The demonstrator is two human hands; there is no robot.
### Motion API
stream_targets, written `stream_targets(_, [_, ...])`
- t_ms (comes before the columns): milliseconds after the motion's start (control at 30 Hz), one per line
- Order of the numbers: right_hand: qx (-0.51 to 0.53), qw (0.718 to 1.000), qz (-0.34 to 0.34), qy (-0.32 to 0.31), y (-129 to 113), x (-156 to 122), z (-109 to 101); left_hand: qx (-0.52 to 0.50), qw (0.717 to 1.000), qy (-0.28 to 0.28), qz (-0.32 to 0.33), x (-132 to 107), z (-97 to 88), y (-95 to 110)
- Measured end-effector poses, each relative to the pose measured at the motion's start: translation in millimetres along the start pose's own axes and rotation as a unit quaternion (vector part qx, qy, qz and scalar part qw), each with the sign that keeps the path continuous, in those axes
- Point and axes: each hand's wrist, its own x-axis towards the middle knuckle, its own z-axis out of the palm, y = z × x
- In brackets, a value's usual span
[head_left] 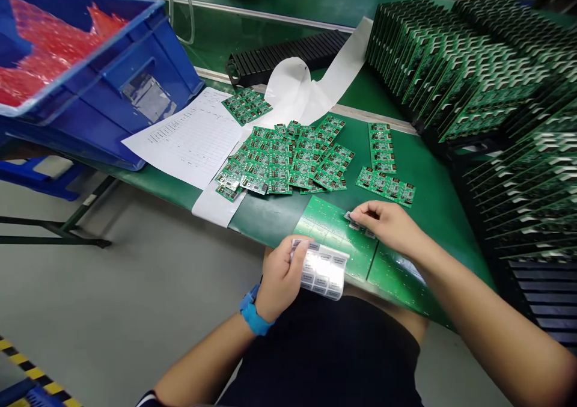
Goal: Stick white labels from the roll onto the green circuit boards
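My left hand (283, 275) is closed around the edge of a sheet of silver labels (323, 269), thumb on top, over the table's front edge. Bending over green circuit board panels, my right hand (387, 223) pinches a small silver label (347, 216) between thumb and fingertips. Just under those fingers, a couple of similar small labels (354, 226) show on the bare green panel (331, 223). A second green panel (406, 275) lies beside it, partly beneath my right forearm.
Circuit boards (279, 160) lie piled on the green table, with two separate strips (386, 186) to their right. Black racks of upright boards (469, 76) fill the right side. A printed paper (189, 133), a black rack (288, 55) and a blue bin (103, 76) stand left and behind.
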Motion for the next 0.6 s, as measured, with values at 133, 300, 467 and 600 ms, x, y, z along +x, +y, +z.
stream_targets(133, [-0.063, 0.998, -0.004, 0.002, 4, 11, 10, 0.032, 0.999, -0.021, 0.016, 0, -2.4, -1])
stream_targets(300, [-0.193, 0.975, -0.081, 0.077, 4, 3, 22, 0.092, 0.995, -0.011, 0.02, 4, -1.9, -7])
stream_targets(467, [-0.276, 0.925, -0.191, 0.18, -4, -1, 19, 0.137, 0.99, -0.017, 0.036, 5, -2.0, -4])
stream_targets(600, [-0.07, 0.98, -0.18, 0.053, -9, 17, 22, 0.167, 0.985, -0.011, 0.044, 4, -2.9, -2])
